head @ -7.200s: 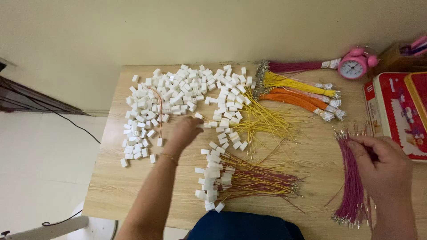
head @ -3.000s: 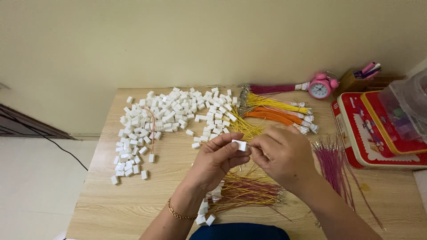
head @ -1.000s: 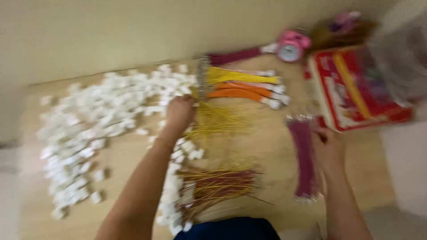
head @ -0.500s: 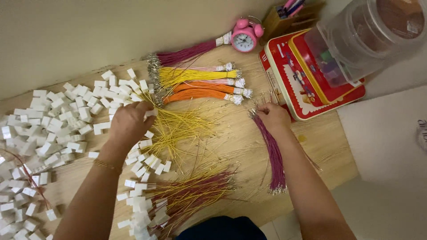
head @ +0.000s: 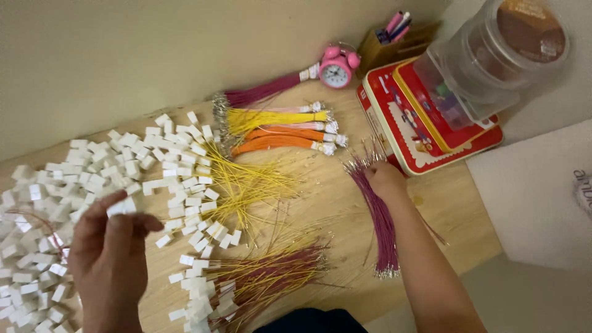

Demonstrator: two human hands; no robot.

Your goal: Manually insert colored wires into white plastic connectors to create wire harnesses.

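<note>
Left hand (head: 111, 253) pinching white connector (head: 121, 206); right hand (head: 385, 180) on purple wires (head: 379, 222), fingertips hidden.

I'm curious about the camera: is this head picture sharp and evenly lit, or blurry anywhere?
Head view: mostly sharp, with soft, even light and faint shadows; the left hand, close to the lens with a white connector, looks slightly soft; the clear plastic jar shows mild glare; the table tilts from the camera's angle.

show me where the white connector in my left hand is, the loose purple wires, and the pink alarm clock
white connector (head: 121, 206), head view, on its top face above the left hand's fingertips.
purple wires (head: 381, 219), head view, mid-length of the bundle.
pink alarm clock (head: 337, 74), head view, on its dial.
</note>
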